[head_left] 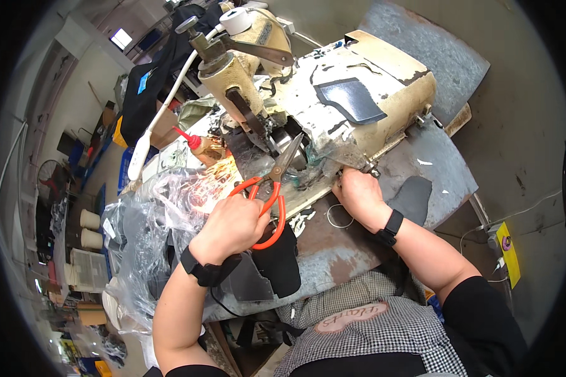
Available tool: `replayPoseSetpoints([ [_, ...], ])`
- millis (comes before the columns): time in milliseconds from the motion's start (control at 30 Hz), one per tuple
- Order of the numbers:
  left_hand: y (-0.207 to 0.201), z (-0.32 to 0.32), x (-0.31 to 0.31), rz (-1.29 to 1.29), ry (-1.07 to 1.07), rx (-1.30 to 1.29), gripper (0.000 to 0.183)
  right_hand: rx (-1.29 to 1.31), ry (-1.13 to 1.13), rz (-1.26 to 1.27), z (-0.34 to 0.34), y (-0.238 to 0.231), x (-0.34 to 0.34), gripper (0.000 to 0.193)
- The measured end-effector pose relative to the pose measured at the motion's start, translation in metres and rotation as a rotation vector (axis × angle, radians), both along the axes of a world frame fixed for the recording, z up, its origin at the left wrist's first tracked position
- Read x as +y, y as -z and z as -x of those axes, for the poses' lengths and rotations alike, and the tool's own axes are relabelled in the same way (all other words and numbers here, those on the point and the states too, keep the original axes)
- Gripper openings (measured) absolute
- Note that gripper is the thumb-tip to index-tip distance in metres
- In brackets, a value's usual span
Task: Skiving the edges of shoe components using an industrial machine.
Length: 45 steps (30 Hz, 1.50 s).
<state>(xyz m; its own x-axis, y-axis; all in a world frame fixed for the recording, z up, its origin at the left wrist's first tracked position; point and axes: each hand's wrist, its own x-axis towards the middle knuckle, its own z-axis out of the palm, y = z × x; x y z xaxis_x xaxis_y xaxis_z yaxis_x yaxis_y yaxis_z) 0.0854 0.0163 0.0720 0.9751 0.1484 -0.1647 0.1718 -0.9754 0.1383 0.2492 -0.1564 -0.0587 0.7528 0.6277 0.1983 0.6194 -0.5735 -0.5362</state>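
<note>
My left hand [233, 221] is closed on a pair of scissors [276, 173] with orange handles, its fingers around the upper loop. The other loop hangs beside my knuckles. The blades point away from me, over the working parts of a cream-coloured leather-skiving type machine [390, 103]. Bright sparks [215, 187] spray left of the scissors. My right hand [360, 196] is closed at the machine's front edge, next to a small metal knob [374, 170]. What its fingers hold, if anything, is hidden. Both wrists wear black bands.
Crumpled clear plastic [141, 232] covers the table's left side. A bottle with a red nozzle [198, 143] stands behind the sparks. Dark cut pieces [412, 198] lie on the worn metal table [333, 257], another dark panel [352, 100] on the machine. A white lamp neck [170, 97] arches at left.
</note>
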Motion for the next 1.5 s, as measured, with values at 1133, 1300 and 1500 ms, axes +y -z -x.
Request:
replayPoseSetpoints([
  [1133, 0.0044, 0.0025, 0.0025, 0.004, 0.023, -0.067, 0.029, 0.012, -0.015, 0.038, -0.0002, -0.0037, 0.0009, 0.022],
  [1300, 0.0033, 0.0016, 0.0016, 0.016, 0.033, -0.08, 0.028, 0.002, -0.022, 0.036, -0.0005, -0.0031, 0.0002, 0.022],
  [1500, 0.0014, 0.0016, 0.0, 0.032, 0.019, -0.079, 0.029, 0.002, -0.03, 0.03, -0.0018, -0.0007, -0.0003, 0.024],
])
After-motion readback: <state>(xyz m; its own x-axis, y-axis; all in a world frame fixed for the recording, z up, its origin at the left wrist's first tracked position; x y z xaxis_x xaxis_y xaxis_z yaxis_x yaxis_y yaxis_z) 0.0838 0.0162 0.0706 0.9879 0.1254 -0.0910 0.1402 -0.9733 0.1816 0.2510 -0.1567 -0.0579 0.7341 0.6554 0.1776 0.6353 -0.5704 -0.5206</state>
